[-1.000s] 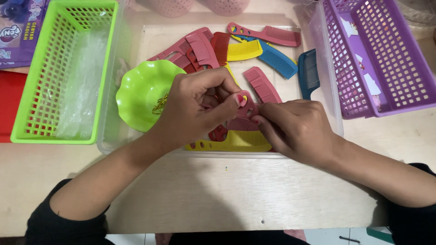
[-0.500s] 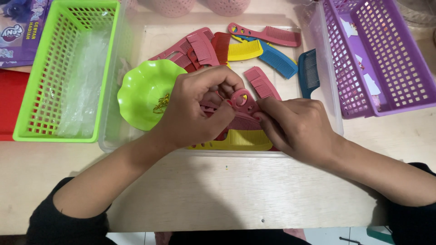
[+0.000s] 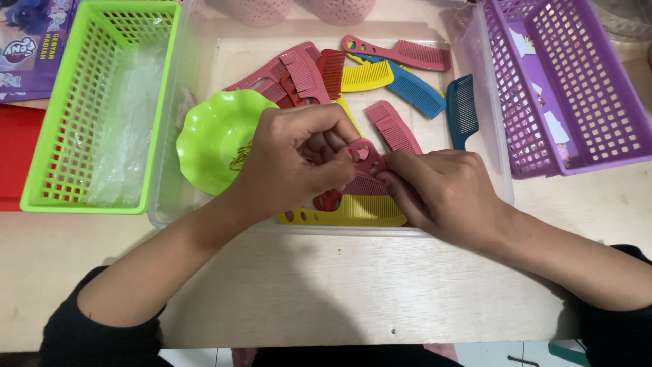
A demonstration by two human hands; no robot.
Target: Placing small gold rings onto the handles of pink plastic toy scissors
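My left hand [image 3: 295, 160] and my right hand [image 3: 441, 194] meet over the front of a clear plastic tray [image 3: 204, 47] and both grip a stack of pink combs [image 3: 367, 173]. The left fingers pinch the handle end with its round hole; the right fingers hold the toothed end. Under the hands lies a yellow comb [image 3: 346, 212]. More combs lie loose in the tray: pink ones [image 3: 302, 71], a long pink one [image 3: 401, 53], a yellow one [image 3: 367, 76], a blue one [image 3: 414, 90] and a dark teal one [image 3: 464, 109]. A green scalloped bowl [image 3: 210, 139] sits at the tray's left.
A green mesh basket [image 3: 41, 183] holding clear plastic bags stands at the left. A purple mesh basket [image 3: 577, 88] stands at the right. A purple printed packet [image 3: 30, 41] and a red sheet [image 3: 17, 156] lie far left. Two pink cups [image 3: 261, 10] sit at the back.
The small yellow loop seen at my left fingertips a second ago is gone from view. My left fingers have shifted on the comb handles, exposing the round hole. Both hands stay in place.
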